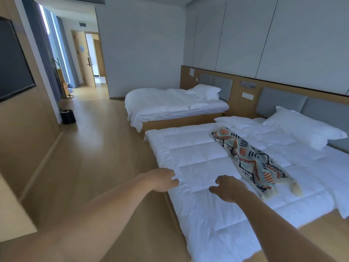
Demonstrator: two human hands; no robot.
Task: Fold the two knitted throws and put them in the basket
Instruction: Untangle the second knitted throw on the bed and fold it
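— Grip check: is the left hand (162, 179) or the right hand (229, 188) holding anything?

— Nope, both bare. Fingers loosely curled, thumbs apart from them, nothing pinched. Both arms reach out over the near corner of the bed (198, 157). Left hand sits right at the bed's edge; can't tell if the fingertips touch the cover tbh. Right hand hangs over the bed.

— And the throw?

— One throw (251, 159) in sight, a patterned knit in teal, orange and dark blue. It's lying unfolded in a long rumpled strip across the bed, its near end just beside the right hand, not touching it. A pale tassel (296, 189) sits at that end.

— Rest of the room?

— Pillow (306, 129) at the headboard, a second bed (170, 104) beyond, and a black bin (68, 116) on the floor by the left wall.
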